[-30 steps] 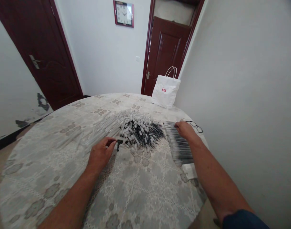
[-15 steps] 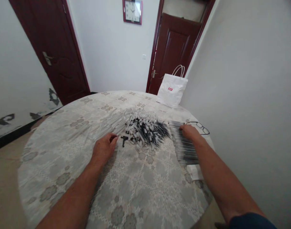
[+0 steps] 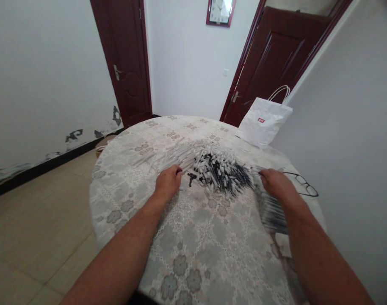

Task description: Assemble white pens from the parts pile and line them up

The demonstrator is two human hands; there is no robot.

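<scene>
My left hand (image 3: 169, 181) is closed at the left of a heap of white and black pen parts (image 3: 219, 171); its fingertips are pressed together on something I cannot make out. Beyond that hand lie many clear tubes (image 3: 181, 154) in a loose pile. A small black piece (image 3: 191, 178) sits between the hand and the heap. My right hand (image 3: 274, 182) is closed too, over the far end of a row of grey pens (image 3: 272, 214). What its fingertips pinch is too small to name.
The round table (image 3: 193, 237) has a patterned cloth. A white paper bag (image 3: 263, 123) stands at its back right. Eyeglasses (image 3: 303, 184) lie right of my right hand, and a white item (image 3: 283, 243) is beside my right forearm.
The view has turned left, so the table and both hands appear further right. My right hand remains at the far end of the pen row, my left hand beside the heap.
</scene>
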